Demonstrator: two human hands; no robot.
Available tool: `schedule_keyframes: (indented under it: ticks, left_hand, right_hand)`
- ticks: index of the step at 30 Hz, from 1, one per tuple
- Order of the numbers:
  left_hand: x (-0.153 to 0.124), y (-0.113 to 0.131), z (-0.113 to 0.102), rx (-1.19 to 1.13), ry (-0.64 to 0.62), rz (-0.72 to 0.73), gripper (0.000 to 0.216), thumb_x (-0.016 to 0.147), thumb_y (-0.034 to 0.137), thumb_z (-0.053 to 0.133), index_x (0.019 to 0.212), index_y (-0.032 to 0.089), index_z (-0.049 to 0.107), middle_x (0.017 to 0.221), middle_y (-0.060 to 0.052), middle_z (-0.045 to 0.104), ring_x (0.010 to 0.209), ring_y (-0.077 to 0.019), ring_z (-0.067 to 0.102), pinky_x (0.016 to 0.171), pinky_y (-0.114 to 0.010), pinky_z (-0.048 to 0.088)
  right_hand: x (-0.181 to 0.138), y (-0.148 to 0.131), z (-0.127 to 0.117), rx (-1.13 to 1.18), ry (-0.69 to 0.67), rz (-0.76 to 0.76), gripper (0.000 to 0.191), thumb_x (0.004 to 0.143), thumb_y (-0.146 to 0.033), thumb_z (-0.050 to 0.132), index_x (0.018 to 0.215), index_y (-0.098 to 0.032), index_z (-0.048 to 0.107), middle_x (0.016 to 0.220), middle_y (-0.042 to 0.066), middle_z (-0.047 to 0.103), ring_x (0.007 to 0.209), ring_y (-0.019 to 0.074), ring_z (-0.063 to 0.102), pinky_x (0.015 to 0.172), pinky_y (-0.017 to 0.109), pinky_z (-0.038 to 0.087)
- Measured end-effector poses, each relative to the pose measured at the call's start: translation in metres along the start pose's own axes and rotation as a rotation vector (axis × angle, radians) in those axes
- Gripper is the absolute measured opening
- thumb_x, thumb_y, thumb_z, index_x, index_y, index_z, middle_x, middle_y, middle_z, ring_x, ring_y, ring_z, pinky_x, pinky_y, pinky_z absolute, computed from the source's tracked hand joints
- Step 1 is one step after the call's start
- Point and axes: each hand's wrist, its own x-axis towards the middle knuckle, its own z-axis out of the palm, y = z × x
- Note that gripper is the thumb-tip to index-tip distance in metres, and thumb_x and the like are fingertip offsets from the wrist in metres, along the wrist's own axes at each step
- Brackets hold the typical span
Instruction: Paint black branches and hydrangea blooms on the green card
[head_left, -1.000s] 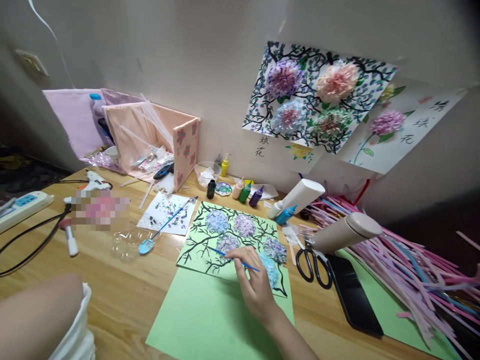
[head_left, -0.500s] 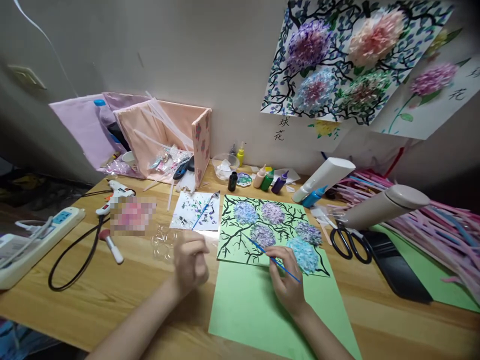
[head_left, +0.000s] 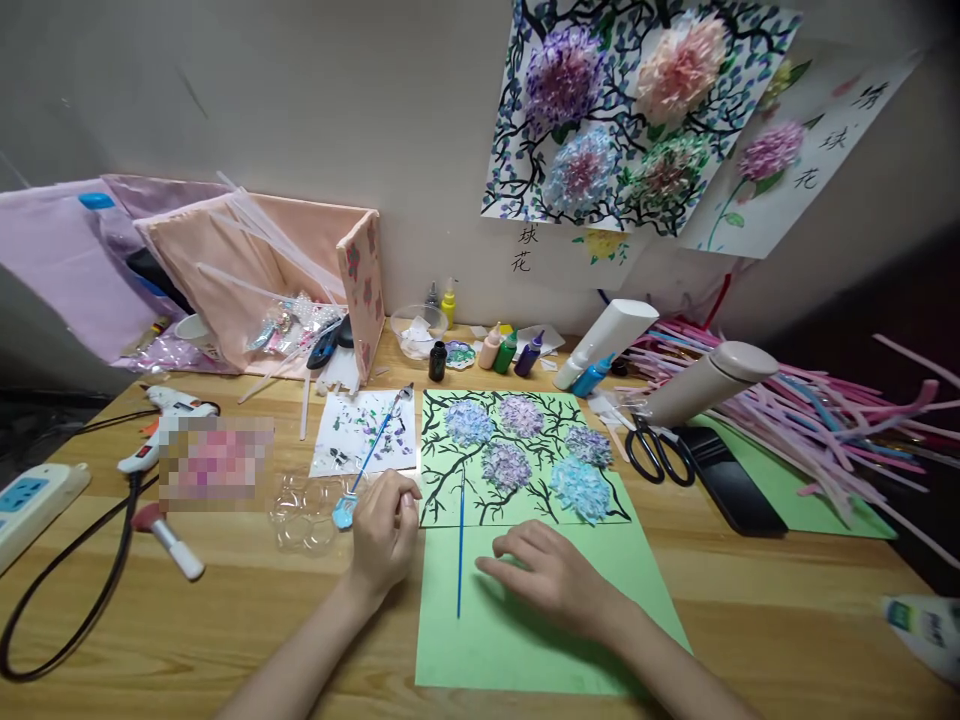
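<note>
A slim blue paintbrush lies across the lower edge of the painted picture and the green sheet below it. Just right of the brush, my right hand is open above the green sheet, its fingers apart and nothing in them. My left hand rests closed by the picture's left edge, fingers curled, with nothing visible in it. Next to it are a clear plastic palette and a light-blue patch. The picture bears black branches and several textured blue and purple flowers.
A second brush lies on a paint-spotted paper. Paint bottles stand behind the picture. At right are scissors, a phone and a tumbler. A glue gun and its cable are at left.
My right hand has let go of the paintbrush, which now lies on the paper, and its fingers have opened. My left hand stays curled. The camera view has shifted right.
</note>
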Motion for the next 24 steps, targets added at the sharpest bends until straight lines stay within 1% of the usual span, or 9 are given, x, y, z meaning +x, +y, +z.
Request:
schedule_keyframes:
  ticks: [2, 4, 7, 9, 13, 17, 19, 21, 24]
  left_hand:
    - [0.001, 0.000, 0.000, 0.010, 0.014, -0.014, 0.016, 0.084, 0.009, 0.037, 0.076, 0.019, 0.046, 0.065, 0.001, 0.047, 0.060, -0.0118, 0.046, 0.058, -0.025, 0.036]
    - [0.001, -0.001, 0.000, 0.021, 0.021, -0.026, 0.016, 0.084, 0.010, 0.037, 0.076, 0.019, 0.047, 0.066, 0.001, 0.049, 0.059, -0.0116, 0.047, 0.058, -0.024, 0.036]
    - [-0.001, -0.004, 0.002, 0.052, 0.024, -0.051, 0.016, 0.085, 0.012, 0.037, 0.076, 0.019, 0.048, 0.065, 0.001, 0.050, 0.056, -0.0116, 0.046, 0.056, -0.024, 0.036]
    - [-0.002, -0.006, 0.003, 0.077, 0.030, -0.069, 0.016, 0.085, 0.014, 0.037, 0.076, 0.019, 0.048, 0.064, 0.002, 0.050, 0.054, -0.0116, 0.045, 0.055, -0.025, 0.036]
    - [-0.002, -0.007, 0.003, 0.097, 0.046, -0.100, 0.016, 0.086, 0.015, 0.037, 0.075, 0.020, 0.048, 0.063, 0.002, 0.050, 0.054, -0.0121, 0.048, 0.054, -0.025, 0.036]
    - [-0.001, -0.007, 0.001, 0.104, 0.067, -0.113, 0.017, 0.087, 0.017, 0.037, 0.075, 0.020, 0.049, 0.063, 0.002, 0.051, 0.055, -0.0127, 0.049, 0.054, -0.025, 0.035]
    - [0.000, -0.007, 0.001, 0.103, 0.073, -0.113, 0.016, 0.087, 0.016, 0.037, 0.075, 0.020, 0.049, 0.063, 0.002, 0.051, 0.055, -0.0127, 0.049, 0.054, -0.025, 0.035]
    - [0.000, -0.006, 0.001, 0.098, 0.072, -0.114, 0.017, 0.086, 0.015, 0.037, 0.075, 0.020, 0.049, 0.063, 0.002, 0.051, 0.054, -0.0124, 0.048, 0.054, -0.025, 0.035]
    - [0.000, -0.005, 0.002, 0.065, 0.044, -0.105, 0.017, 0.086, 0.014, 0.037, 0.074, 0.020, 0.048, 0.063, 0.002, 0.051, 0.055, -0.0120, 0.048, 0.055, -0.025, 0.036]
  right_hand:
    - [0.009, -0.005, -0.001, -0.029, -0.097, -0.129, 0.027, 0.088, -0.010, 0.044, 0.112, -0.017, 0.055, 0.077, 0.004, 0.063, 0.067, 0.0149, 0.054, 0.061, 0.029, 0.043]
    - [0.021, -0.009, 0.002, -0.055, -0.125, -0.251, 0.026, 0.088, -0.009, 0.044, 0.111, -0.012, 0.056, 0.073, 0.003, 0.061, 0.065, 0.0146, 0.052, 0.057, 0.029, 0.040]
    - [0.035, -0.008, 0.011, -0.069, -0.130, -0.382, 0.018, 0.087, -0.010, 0.044, 0.086, -0.013, 0.062, 0.078, 0.005, 0.060, 0.068, 0.0145, 0.051, 0.053, 0.029, 0.036]
    - [0.040, -0.004, 0.015, -0.061, -0.127, -0.468, 0.023, 0.086, -0.010, 0.046, 0.068, -0.017, 0.059, 0.081, 0.006, 0.060, 0.070, 0.0143, 0.050, 0.051, 0.029, 0.034]
    - [0.048, 0.003, 0.012, -0.042, -0.063, -0.590, 0.029, 0.082, -0.006, 0.046, 0.057, -0.019, 0.053, 0.073, 0.004, 0.058, 0.070, 0.0141, 0.050, 0.049, 0.028, 0.032]
    - [0.052, 0.000, -0.003, -0.015, 0.040, -0.583, 0.033, 0.085, -0.004, 0.041, 0.060, -0.021, 0.053, 0.068, 0.002, 0.059, 0.065, 0.0121, 0.050, 0.046, 0.025, 0.034]
    - [0.052, -0.002, -0.012, -0.009, 0.071, -0.550, 0.030, 0.087, -0.006, 0.043, 0.064, -0.021, 0.055, 0.070, 0.001, 0.062, 0.065, 0.0111, 0.052, 0.044, 0.024, 0.034]
    - [0.050, 0.002, -0.022, -0.043, 0.106, -0.518, 0.022, 0.086, -0.008, 0.048, 0.071, -0.022, 0.058, 0.074, 0.001, 0.065, 0.066, 0.0111, 0.056, 0.044, 0.024, 0.039]
    - [0.053, 0.022, -0.037, -0.059, 0.211, -0.394, 0.014, 0.085, -0.014, 0.051, 0.085, -0.024, 0.060, 0.079, 0.001, 0.069, 0.070, 0.0135, 0.062, 0.055, 0.027, 0.050]
